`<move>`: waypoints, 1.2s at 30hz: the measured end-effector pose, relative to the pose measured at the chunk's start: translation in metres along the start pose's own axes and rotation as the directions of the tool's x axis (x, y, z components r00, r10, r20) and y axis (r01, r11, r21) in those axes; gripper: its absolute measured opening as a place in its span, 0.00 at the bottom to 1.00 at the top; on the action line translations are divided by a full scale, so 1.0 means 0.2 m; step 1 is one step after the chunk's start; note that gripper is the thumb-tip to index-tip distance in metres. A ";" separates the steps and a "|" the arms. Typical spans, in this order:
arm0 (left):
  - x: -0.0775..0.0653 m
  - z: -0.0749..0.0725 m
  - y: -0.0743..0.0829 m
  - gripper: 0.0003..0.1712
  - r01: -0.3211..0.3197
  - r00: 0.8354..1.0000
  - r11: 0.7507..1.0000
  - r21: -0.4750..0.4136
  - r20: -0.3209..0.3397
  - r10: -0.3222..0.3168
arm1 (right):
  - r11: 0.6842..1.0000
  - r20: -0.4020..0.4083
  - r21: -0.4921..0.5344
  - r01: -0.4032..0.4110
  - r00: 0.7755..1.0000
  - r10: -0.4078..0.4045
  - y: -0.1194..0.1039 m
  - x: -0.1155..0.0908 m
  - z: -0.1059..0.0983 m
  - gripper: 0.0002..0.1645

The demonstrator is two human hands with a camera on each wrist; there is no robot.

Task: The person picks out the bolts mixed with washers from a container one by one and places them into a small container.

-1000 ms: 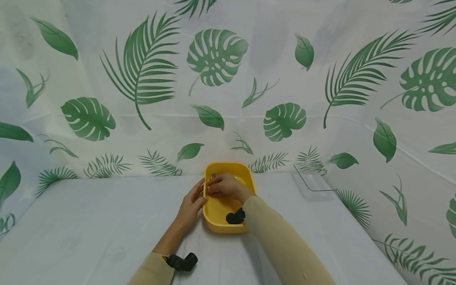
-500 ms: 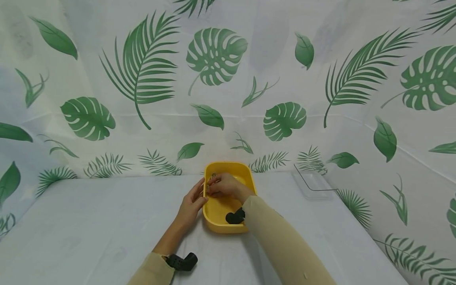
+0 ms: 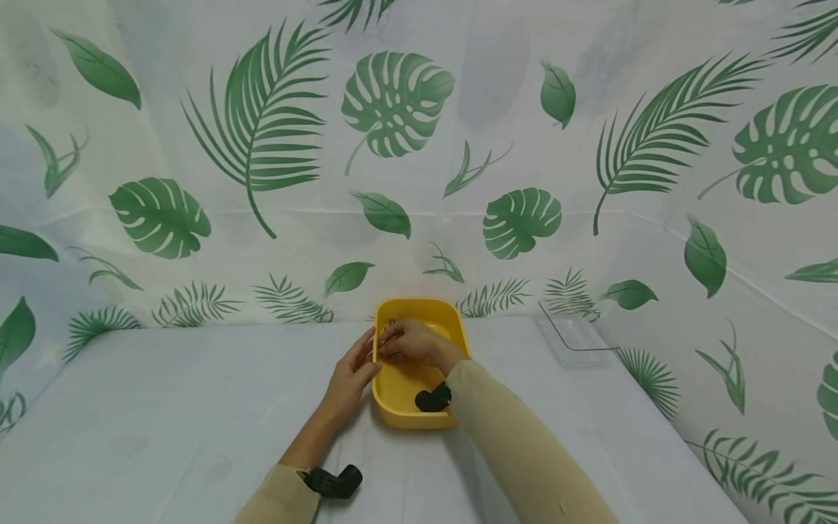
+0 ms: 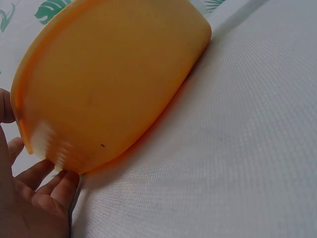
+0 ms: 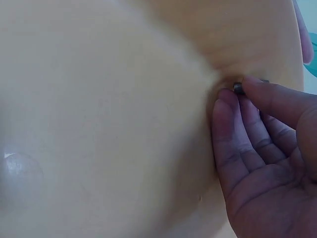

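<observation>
My right hand reaches down into a yellow plastic tub, close to its left wall. Between its thumb and fingers it pinches a small dark metal cylinder, mostly covered by the fingertips. A second small metallic piece shows just beyond those fingers, inside the tub. My left hand holds the tub's left side from outside, its thumb at the rim and its other fingertips against the outer wall, as the left wrist view also shows.
A clear plastic tray lies at the right rear of the white-covered table. Behind stands a leaf-printed curtain, close to the tub's far end. Black wrist cameras sit on both forearms, the right one inside the tub's near end.
Both hands and the tub stay in place. At the right fingertips the small metal piece shows slightly differently, with a tiny shift of the fingers.
</observation>
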State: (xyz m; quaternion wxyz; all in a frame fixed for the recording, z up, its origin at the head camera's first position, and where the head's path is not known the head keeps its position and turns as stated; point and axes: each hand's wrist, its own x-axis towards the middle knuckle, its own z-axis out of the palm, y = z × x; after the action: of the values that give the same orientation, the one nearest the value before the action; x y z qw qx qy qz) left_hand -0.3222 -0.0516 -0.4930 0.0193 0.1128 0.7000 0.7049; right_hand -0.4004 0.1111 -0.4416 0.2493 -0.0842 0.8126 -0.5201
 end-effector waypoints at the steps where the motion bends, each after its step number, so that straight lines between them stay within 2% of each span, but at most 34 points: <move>1: 0.00 0.00 0.00 0.40 0.002 1.000 1.000 -0.001 -0.001 -0.002 | 1.000 0.001 -0.002 0.000 1.000 0.000 0.00 0.00 0.00 0.12; 14: 0.02 0.01 0.01 0.39 0.007 1.000 1.000 0.012 0.002 -0.007 | 0.989 0.049 -0.122 0.081 0.996 -0.076 -0.06 -0.10 -0.08 0.10; 25: 0.01 0.00 0.01 0.39 0.019 1.000 1.000 0.010 0.000 -0.019 | 0.997 0.044 -0.042 0.067 0.997 -0.065 -0.07 -0.15 -0.16 0.20; 30: 0.01 -0.01 0.03 0.39 0.024 0.999 0.999 0.030 -0.030 -0.023 | 0.993 0.031 -0.036 0.116 0.993 -0.115 -0.08 -0.19 -0.22 0.22; 36: 0.00 0.01 0.01 0.39 0.058 0.998 0.998 0.039 -0.039 -0.056 | 0.985 0.012 -0.046 0.169 0.986 -0.169 -0.07 -0.28 -0.32 0.20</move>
State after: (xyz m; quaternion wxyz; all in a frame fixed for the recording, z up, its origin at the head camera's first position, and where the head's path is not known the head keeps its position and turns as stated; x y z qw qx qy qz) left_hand -0.3216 -0.0491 -0.4906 0.0240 0.0799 0.7173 0.6917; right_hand -0.3859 0.1778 -0.3905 0.2055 -0.1608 0.8133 -0.5200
